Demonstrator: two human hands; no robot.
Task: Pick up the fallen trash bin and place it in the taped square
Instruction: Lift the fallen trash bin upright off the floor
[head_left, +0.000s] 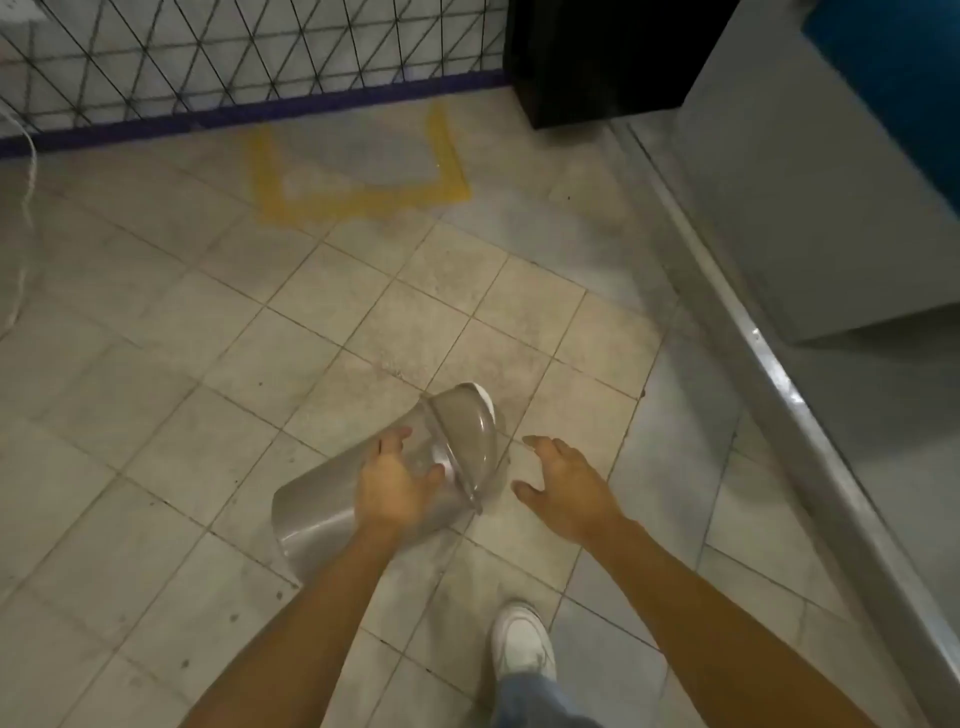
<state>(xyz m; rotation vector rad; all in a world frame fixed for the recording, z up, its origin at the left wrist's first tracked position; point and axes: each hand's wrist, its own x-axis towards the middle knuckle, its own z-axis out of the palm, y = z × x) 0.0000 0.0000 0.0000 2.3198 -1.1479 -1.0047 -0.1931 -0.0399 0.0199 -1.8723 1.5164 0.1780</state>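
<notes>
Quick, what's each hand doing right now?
Left hand: open, fingers spread on the fallen trash bin, not gripping.
Right hand: open, empty, beside the bin.

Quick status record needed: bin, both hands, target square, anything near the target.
bin: grey trash bin lying on its side on the tiled floor, lid end pointing away from the person
left hand: left hand on the bin's body, fingers spread
right hand: right hand open, beside the lid end, not touching
target: yellow taped square ahead, by the wire fence
near target: black cabinet to its right
</notes>
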